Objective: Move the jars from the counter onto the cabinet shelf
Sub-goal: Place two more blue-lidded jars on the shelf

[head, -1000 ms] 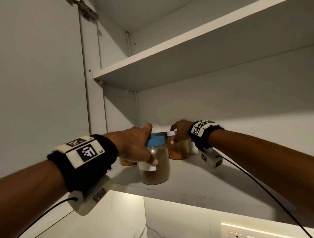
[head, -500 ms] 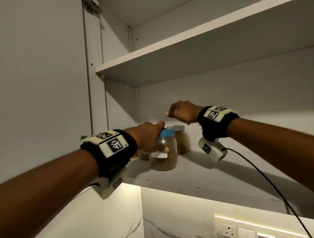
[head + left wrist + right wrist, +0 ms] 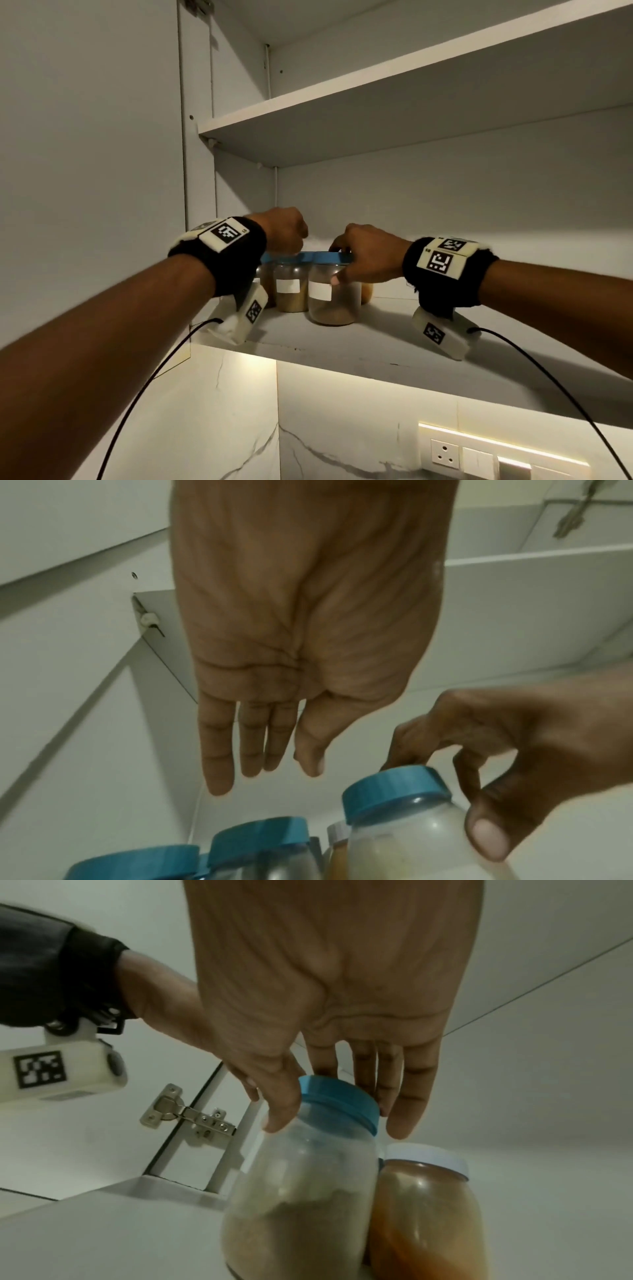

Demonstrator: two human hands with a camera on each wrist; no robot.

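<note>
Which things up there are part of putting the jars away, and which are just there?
Part of the job:
- right hand, holding the front blue-lidded jar
- left hand, holding nothing
- other blue-lidded jars
- white-lidded orange jar
- cabinet shelf

Just there:
- upper shelf
- door hinge
- wall socket

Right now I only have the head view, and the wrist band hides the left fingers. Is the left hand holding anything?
Observer: No. The left wrist view shows the left hand with straight fingers, holding nothing, over the other jars.
Operator: And the right hand's grip?
Observer: The right hand grips the blue-lidded jar at the lid, thumb on one side and fingers on the other.
Operator: What is behind that jar?
Observer: A white-lidded jar with orange-brown contents, close against it.
</note>
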